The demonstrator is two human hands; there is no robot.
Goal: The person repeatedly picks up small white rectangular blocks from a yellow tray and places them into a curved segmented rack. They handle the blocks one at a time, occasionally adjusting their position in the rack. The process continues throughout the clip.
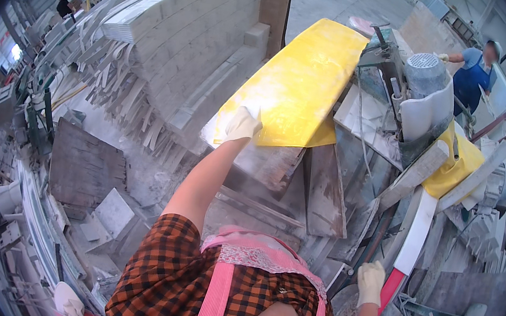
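Left hand (244, 125), in a pale glove, touches the near left end of a big yellow sheet (304, 79). I cannot tell if its fingers close on the edge. Right hand (370, 283), gloved too, is near and to the right, well apart from the sheet. Its fingers curl in, but I cannot tell if they hold anything.

Biggest of all is the tall pale stack (178, 48), far and to the left. Just right of it lies the sheet, which runs from the left hand to the far right. It is long, bright yellow and shiny, with white dust on top. A bit of yellow hangs down at its near right side. Under its near end is a dusty pale slab (268, 163).

Over on the right, a smaller yellow cloth (454, 167) hangs near a round grey motor (429, 72). Thinnest is a strip (417, 235), white far off and red close by, just beside the right hand.
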